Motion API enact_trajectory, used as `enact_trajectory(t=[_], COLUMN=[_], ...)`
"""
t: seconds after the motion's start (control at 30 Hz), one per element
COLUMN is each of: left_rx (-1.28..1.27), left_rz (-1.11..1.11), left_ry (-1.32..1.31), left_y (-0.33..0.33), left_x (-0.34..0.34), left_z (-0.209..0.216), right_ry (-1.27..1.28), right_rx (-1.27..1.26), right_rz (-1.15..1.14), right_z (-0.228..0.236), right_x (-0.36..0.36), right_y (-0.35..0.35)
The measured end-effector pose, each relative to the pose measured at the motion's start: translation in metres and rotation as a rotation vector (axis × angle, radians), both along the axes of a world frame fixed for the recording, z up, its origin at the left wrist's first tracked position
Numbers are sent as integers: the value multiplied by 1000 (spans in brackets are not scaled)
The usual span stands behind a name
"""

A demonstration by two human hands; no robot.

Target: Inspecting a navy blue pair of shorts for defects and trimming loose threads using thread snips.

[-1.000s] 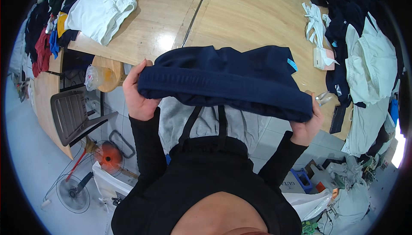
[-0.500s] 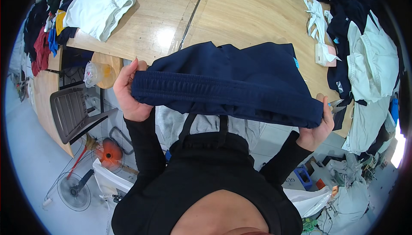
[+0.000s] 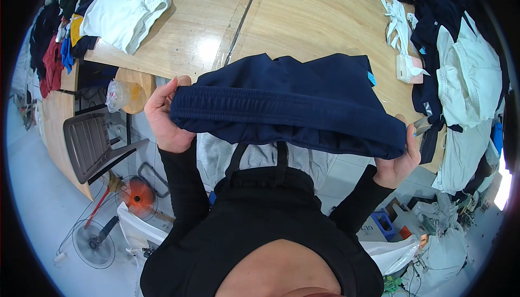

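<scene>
A pair of navy blue shorts (image 3: 292,85) is stretched between my two hands, its gathered elastic waistband toward me and its legs lying over the table's near edge. My left hand (image 3: 168,118) grips the waistband's left end, thumb on top. At the right end, my right hand (image 3: 400,156) pinches the other side of the band, with part of the fingers hidden by the cloth. A small light-blue tag (image 3: 371,78) shows at the right side of the shorts. Something metallic, perhaps scissors or a snipper (image 3: 422,126), shows just beyond my right hand; I cannot make out whether the hand touches it.
White folded shorts (image 3: 125,12) lie on the wooden table (image 3: 303,15) at the back left, near piled coloured garments. White garments (image 3: 468,75), cloth strips (image 3: 400,26) and a tissue pack (image 3: 410,69) are at the right. A grey chair (image 3: 89,145) and fans (image 3: 93,243) stand lower left.
The waistband has rolled slightly, so more of its inner opening shows. Its left end has shifted a little to the right; both hands keep their hold.
</scene>
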State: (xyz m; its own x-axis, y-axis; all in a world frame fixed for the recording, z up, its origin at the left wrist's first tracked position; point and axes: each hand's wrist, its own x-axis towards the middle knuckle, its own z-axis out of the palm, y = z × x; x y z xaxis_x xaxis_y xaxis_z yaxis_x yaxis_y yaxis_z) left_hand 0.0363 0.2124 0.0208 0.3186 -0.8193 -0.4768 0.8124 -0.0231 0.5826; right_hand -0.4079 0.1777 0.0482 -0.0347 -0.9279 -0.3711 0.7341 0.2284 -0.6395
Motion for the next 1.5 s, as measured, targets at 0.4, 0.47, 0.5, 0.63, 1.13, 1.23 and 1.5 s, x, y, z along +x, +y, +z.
enact_trajectory(t=[0.4, 0.47, 0.5, 0.63, 1.13, 1.23, 1.5], left_rx=[11, 71, 30, -77, -113, -116, -82], left_rz=[-313, -150, 3, 258, 432, 445, 545], left_ry=[-1362, -1356, -1277, -1201, -1233, -1222, -1323], left_y=[-5, -8, -8, -7, 7, 9, 9], left_x=[-26, -37, -39, -48, -56, -55, -58], left_z=[8, -7, -16, -18, -10, -11, -9], right_ry=[567, 1151, 1210, 1263, 1077, 1055, 1125], right_rx=[-175, -278, -306, -398, -57, 11, 46], right_rz=[39, -302, -399, -558, -935, -1027, -978], right_z=[-9, -20, -13, -12, -15, -12, -4], right_x=[9, 28, 42, 48, 44, 43, 46], right_y=[9, 6, 5, 2, -7, -7, 1])
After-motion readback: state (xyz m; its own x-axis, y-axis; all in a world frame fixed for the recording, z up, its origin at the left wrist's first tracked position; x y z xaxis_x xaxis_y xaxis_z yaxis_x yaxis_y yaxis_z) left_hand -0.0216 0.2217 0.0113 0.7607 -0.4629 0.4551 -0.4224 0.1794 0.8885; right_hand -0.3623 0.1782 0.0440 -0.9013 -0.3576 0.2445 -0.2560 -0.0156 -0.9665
